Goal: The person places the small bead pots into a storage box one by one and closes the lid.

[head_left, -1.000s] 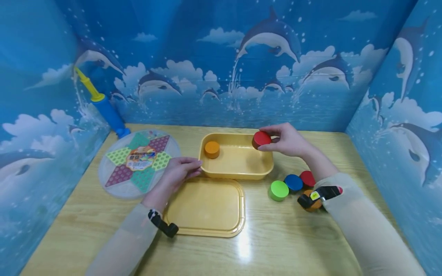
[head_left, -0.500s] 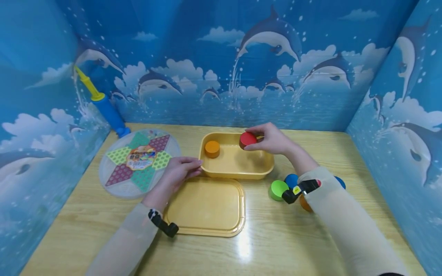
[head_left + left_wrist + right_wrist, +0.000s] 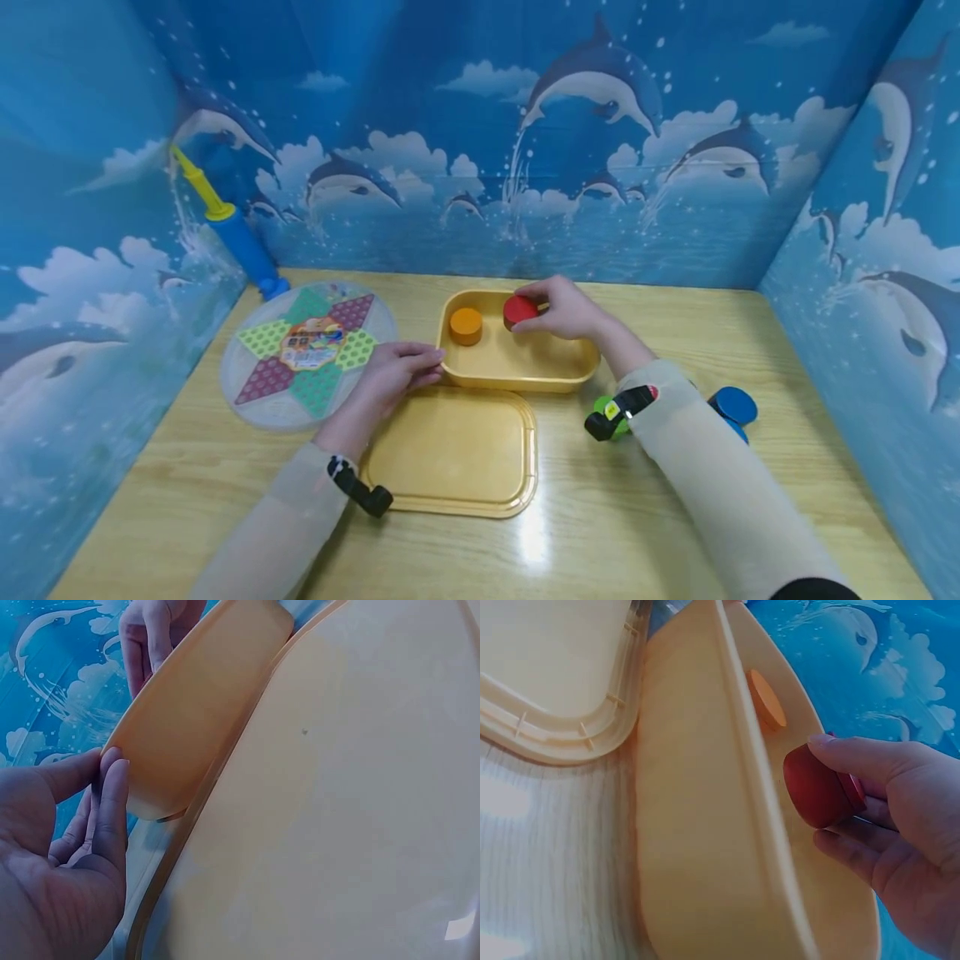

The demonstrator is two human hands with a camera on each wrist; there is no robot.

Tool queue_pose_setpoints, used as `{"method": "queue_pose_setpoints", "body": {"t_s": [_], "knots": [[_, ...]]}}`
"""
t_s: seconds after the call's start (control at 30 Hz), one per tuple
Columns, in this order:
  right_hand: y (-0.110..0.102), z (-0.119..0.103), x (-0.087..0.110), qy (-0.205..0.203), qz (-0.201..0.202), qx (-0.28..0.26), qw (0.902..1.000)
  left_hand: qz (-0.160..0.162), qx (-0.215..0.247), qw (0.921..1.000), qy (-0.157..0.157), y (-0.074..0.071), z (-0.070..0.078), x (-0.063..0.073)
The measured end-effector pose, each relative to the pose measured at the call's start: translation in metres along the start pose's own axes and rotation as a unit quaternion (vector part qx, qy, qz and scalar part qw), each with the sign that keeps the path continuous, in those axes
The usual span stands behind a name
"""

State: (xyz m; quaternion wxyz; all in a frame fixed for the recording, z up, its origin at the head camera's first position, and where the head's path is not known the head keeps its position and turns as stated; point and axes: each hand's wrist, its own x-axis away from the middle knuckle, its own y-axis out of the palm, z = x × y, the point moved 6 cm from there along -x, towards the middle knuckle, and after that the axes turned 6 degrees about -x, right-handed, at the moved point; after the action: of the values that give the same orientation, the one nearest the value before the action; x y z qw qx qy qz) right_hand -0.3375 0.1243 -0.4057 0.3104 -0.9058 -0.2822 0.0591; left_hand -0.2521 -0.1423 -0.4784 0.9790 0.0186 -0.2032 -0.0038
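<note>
My right hand (image 3: pixel 566 312) grips a red round block (image 3: pixel 519 312) between thumb and fingers, low inside a yellow plastic box (image 3: pixel 517 384). Up close in the right wrist view, the red block (image 3: pixel 817 787) is tilted, with a rim-like band on its far side. An orange round block (image 3: pixel 466 326) sits at the box's left end, just left of the red one. At the box's left wall, my left hand (image 3: pixel 396 371) pinches the rim with thumb and fingertips, as the left wrist view also shows. Whether the red block touches the floor of the box, I cannot tell.
A flat yellow lid (image 3: pixel 453 450) lies before the box. Left of it is a round checkers board (image 3: pixel 307 354), with a blue and yellow pump (image 3: pixel 243 246) behind. Blue round blocks (image 3: pixel 735 406) and a partly hidden green block (image 3: pixel 621 430) lie near my right forearm.
My right hand has carried the red block leftward and down into the box, close to the orange block. The left hand stays at the box's rim.
</note>
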Motion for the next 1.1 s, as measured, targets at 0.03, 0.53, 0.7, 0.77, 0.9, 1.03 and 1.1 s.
{"method": "queue_pose_setpoints", "body": {"t_s": [0.03, 0.53, 0.7, 0.77, 0.9, 1.03, 1.1], "knots": [[0.002, 0.0, -0.002, -0.001, -0.001, 0.004, 1.0, 0.0, 0.001, 1.0, 0.0, 0.0, 0.0, 0.001], [0.032, 0.007, -0.025, -0.008, -0.028, 0.013, 0.9995, -0.003, -0.006, 1.0, 0.004, 0.002, 0.003, 0.003], [0.038, 0.005, -0.031, -0.016, -0.03, 0.011, 0.9994, 0.001, -0.014, 0.9999, -0.005, 0.001, 0.004, 0.003], [0.04, 0.006, -0.032, -0.01, -0.03, 0.014, 0.9994, 0.004, -0.019, 0.9998, -0.009, 0.001, 0.004, 0.003], [0.041, 0.006, -0.031, 0.003, -0.028, 0.013, 0.9995, 0.007, -0.025, 0.9996, -0.013, 0.001, 0.004, 0.002], [0.042, 0.008, -0.03, 0.008, -0.022, 0.009, 0.9997, 0.008, -0.026, 0.9995, -0.015, 0.0, 0.004, 0.002], [0.041, 0.008, -0.029, 0.011, -0.019, 0.008, 0.9997, 0.008, -0.027, 0.9995, -0.015, 0.0, 0.004, 0.002]]}}
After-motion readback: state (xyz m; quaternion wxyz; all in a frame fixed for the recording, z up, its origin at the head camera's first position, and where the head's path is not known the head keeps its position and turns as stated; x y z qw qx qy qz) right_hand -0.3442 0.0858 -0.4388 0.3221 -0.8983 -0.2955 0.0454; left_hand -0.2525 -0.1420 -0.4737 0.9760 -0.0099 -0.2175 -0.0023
